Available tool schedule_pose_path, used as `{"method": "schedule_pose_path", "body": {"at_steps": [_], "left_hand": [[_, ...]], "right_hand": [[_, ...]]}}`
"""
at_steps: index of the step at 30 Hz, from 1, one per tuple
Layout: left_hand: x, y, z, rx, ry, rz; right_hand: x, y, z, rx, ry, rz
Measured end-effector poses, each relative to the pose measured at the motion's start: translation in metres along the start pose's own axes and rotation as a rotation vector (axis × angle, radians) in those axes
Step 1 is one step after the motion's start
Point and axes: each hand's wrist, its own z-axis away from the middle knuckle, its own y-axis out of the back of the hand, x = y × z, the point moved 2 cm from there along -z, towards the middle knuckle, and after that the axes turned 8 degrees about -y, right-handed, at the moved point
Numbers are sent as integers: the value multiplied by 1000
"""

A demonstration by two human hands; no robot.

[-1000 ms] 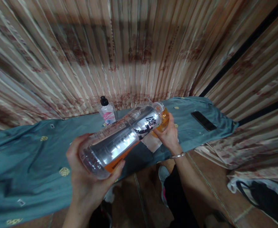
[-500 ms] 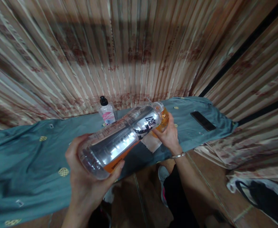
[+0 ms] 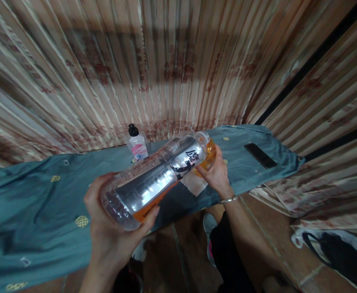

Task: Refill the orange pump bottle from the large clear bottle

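Left hand [image 3: 111, 228] wrapped around base of large clear drink bottle [image 3: 154, 179]; right hand [image 3: 216, 175] closed on its neck end. Bottle tipped nearly flat above teal cloth [image 3: 38, 211], orange liquid pooled low, black-lettered label. Behind: small black-capped bottle [image 3: 137, 143], phone [image 3: 260, 155].

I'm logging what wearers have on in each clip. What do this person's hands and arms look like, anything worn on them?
Both forearms are bare, with no sleeves or gloves in view. The right hand has a thin silver bangle at the wrist. The left hand wears nothing visible.
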Motion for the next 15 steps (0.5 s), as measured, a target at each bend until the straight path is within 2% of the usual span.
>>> {"method": "schedule_pose_path", "body": {"at_steps": [15], "left_hand": [[6, -3, -3, 3, -57, -38]], "right_hand": [[0, 0, 0, 4, 1, -33]]}}
